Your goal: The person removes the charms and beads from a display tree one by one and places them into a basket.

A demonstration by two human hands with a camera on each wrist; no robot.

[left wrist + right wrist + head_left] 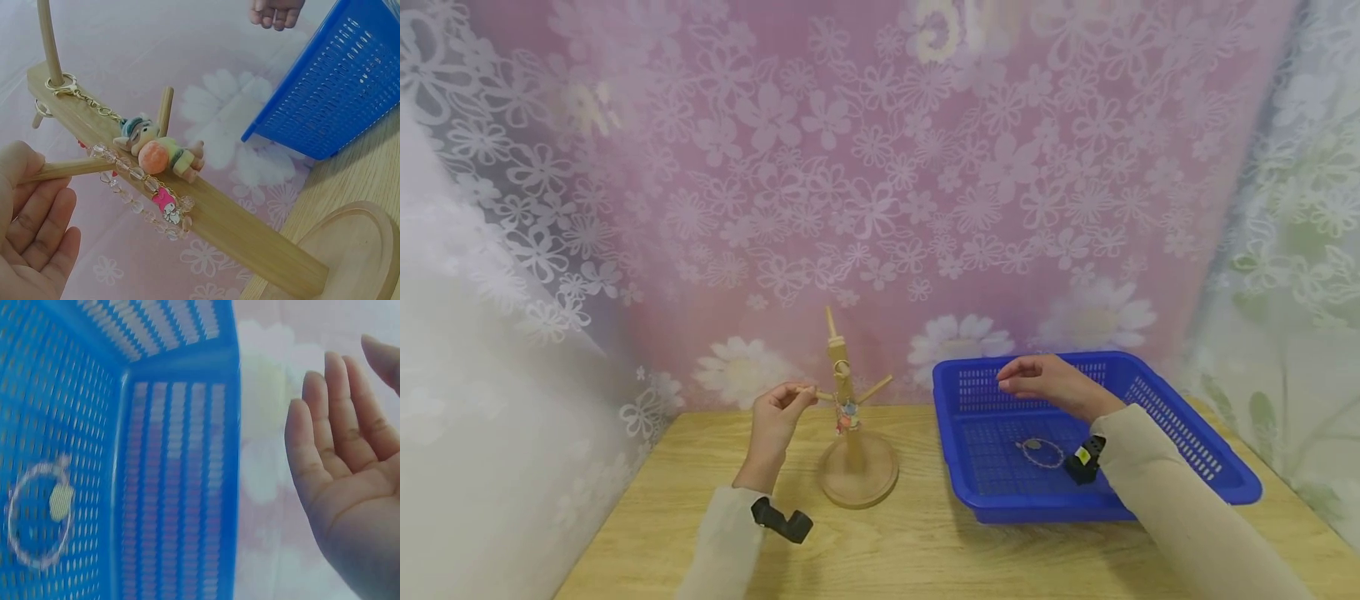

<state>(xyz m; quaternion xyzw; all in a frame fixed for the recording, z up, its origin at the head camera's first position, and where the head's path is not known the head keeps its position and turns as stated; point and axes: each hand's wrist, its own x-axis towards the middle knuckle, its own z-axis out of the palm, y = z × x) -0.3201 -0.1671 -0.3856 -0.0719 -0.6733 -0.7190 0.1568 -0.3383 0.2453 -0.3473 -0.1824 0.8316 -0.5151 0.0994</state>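
My left hand [777,417] pinches the tip of a side peg [75,169] on a wooden jewelry stand [855,454]. A clear beaded bracelet [134,203] with a pink charm loops over that peg, close to the post. Beside it, a keychain with a small doll figure [153,150] in a blue cap hangs by its gold ring from a higher peg. My right hand [1052,383] hovers over the blue basket [958,492], fingers extended and holding nothing. Inside the basket lies another beaded bracelet [39,515] with a pale round charm.
The stand's round base [859,492] rests on the wooden table [895,558], left of the basket. Another bare peg [876,387] juts out to the right of the post. A flowered pink curtain [865,208] hangs behind the table.
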